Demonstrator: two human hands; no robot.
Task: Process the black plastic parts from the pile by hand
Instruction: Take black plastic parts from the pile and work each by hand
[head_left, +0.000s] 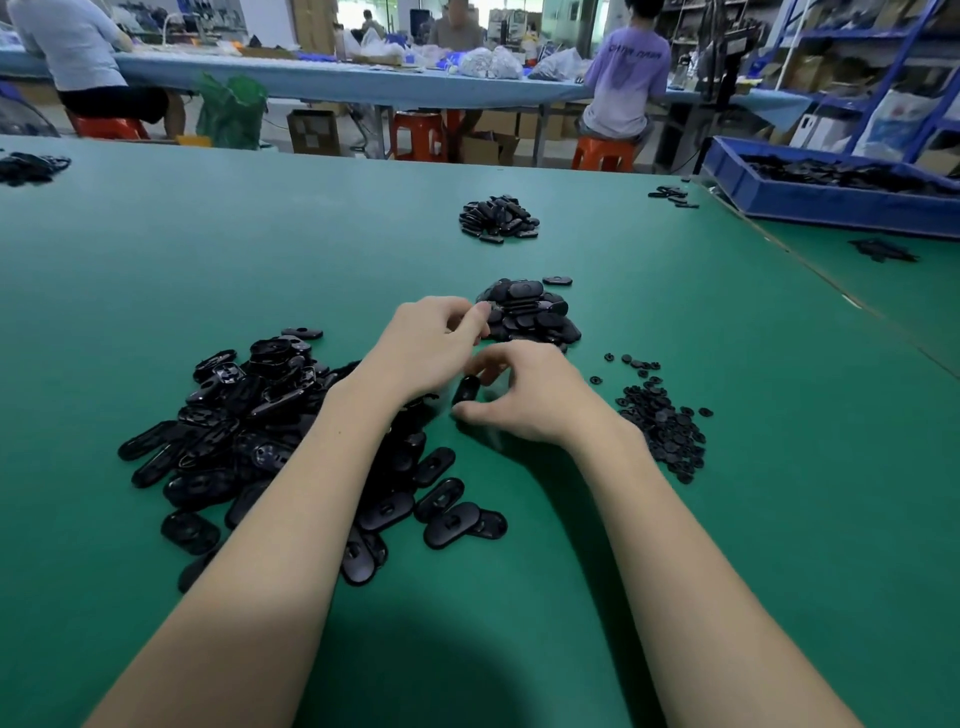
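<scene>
- Hands meet near the middle of the green desk (156, 249), both of my forearms reaching in from the bottom edge.
- My right hand (524, 395) pinches one black oval part (466, 388) between thumb and curled fingers, holding it just above the desk.
- My left hand (431, 343) sits just beyond and left of the right one, fingers curled in, fingertips close to the part; I cannot tell whether it grips anything.
- Big pile (249, 426) of oval parts lies on the desk to my left, loose and tumbled, partly under my left forearm.
- Stacked heap (535, 312) of the same ovals sits just beyond my hands, nearly touching my left fingertips.
- Small round discs (662, 421) are scattered in a patch to the right of my right wrist, apart from the ovals.
- Another small pile (498, 218) rests farther out, well apart from the rest.
- A few loose parts (672, 196) lie near the desk's far right corner, beside a blue bin (831, 208) holding more black pieces.
- More black pieces (31, 167) show at the far left edge.
- People sit on orange stools (605, 151) at a long blue table (337, 78) in the background, with shelving (857, 62) on the right.
</scene>
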